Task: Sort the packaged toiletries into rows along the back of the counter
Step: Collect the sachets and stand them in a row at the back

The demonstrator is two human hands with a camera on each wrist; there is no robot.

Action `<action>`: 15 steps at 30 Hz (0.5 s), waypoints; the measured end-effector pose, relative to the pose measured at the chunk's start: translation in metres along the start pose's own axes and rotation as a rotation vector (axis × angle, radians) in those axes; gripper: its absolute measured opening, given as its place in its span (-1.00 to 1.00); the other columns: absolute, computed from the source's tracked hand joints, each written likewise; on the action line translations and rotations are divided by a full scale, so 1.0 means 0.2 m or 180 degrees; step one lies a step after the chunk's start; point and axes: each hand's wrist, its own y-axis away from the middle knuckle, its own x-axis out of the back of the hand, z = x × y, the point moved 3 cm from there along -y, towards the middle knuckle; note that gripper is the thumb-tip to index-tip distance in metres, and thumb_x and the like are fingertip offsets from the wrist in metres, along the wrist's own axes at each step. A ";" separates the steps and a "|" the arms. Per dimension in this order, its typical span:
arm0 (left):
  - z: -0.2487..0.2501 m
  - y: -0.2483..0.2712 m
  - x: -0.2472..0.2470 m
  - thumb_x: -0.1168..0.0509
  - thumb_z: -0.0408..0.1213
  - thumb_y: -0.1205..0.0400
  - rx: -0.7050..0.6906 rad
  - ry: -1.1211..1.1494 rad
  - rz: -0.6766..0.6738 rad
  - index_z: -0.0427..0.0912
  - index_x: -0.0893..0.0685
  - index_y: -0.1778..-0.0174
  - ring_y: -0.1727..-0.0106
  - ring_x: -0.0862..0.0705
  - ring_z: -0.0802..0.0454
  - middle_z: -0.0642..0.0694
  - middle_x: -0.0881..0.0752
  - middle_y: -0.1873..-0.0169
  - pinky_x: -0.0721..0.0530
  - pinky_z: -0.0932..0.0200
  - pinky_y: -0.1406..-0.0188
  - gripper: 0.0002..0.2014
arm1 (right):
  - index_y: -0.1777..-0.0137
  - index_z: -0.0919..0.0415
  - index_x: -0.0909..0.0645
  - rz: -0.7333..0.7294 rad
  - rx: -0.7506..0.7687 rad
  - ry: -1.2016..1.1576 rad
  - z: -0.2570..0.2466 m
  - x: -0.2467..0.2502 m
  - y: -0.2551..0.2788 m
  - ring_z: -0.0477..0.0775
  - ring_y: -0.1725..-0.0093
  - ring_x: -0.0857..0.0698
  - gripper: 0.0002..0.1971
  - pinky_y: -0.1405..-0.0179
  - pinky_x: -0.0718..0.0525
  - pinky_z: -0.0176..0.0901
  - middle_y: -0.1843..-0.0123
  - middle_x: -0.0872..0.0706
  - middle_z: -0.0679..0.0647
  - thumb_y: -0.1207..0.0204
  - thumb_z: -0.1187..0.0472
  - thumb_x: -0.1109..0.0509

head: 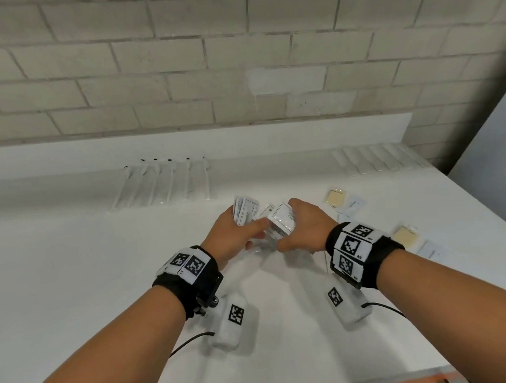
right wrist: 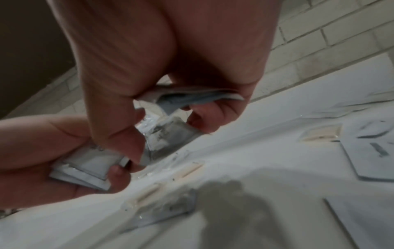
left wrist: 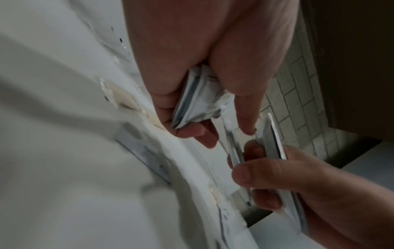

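Over the middle of the white counter [head: 72,261] my two hands meet. My left hand [head: 242,230] grips a fanned stack of flat white printed packets [head: 245,210], also seen edge-on as the left stack [left wrist: 192,102]. My right hand [head: 290,233] pinches another few white packets [head: 283,219] between thumb and fingers, and these right-hand packets [right wrist: 168,133] touch the left hand's stack [right wrist: 89,166]. The left thumb reaches across to the right hand's packets. Clear wrappers lie on the counter just beneath the hands.
At the back stand a row of clear-wrapped toothbrushes [head: 162,182] on the left and a row of white bars [head: 377,158] on the right. Loose yellowish packets [head: 336,198] and white sachets [head: 354,204] lie right of my hands. The counter ends at a brick wall.
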 end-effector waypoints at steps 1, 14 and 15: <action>0.02 -0.02 -0.03 -0.48 -0.29 -0.54 -0.0028 0.0096 -0.0069 -0.29 -0.65 -0.24 0.12 -0.80 -0.12 -0.31 -0.81 -0.03 -0.57 0.22 0.47 -0.64 | -0.05 0.17 -0.44 0.0009 0.0059 0.0004 0.00 0.02 0.00 0.00 0.28 -0.64 -0.46 0.58 -0.58 -0.21 0.13 -0.64 0.03 -0.15 0.13 -0.64; 0.07 -0.19 -0.15 -0.42 -0.44 -0.57 0.0076 0.0417 0.0069 -0.48 -0.59 -0.20 0.20 -0.77 -0.11 -0.37 -0.82 0.02 -0.56 0.19 0.45 -0.68 | 0.36 0.04 -0.14 0.0195 -0.0425 -0.1164 0.21 0.25 -0.09 0.03 0.41 -0.23 -0.72 0.38 -0.26 -0.17 0.37 -0.22 -0.01 -0.61 0.07 0.05; 0.07 -0.20 -0.16 -0.42 -0.42 -0.57 0.0104 0.0432 0.0067 -0.47 -0.60 -0.21 0.19 -0.76 -0.12 -0.35 -0.82 0.01 -0.56 0.19 0.45 -0.67 | 0.37 0.05 -0.12 0.0253 -0.0407 -0.1202 0.22 0.27 -0.11 0.03 0.43 -0.21 -0.72 0.41 -0.23 -0.19 0.38 -0.21 -0.01 -0.59 0.10 0.02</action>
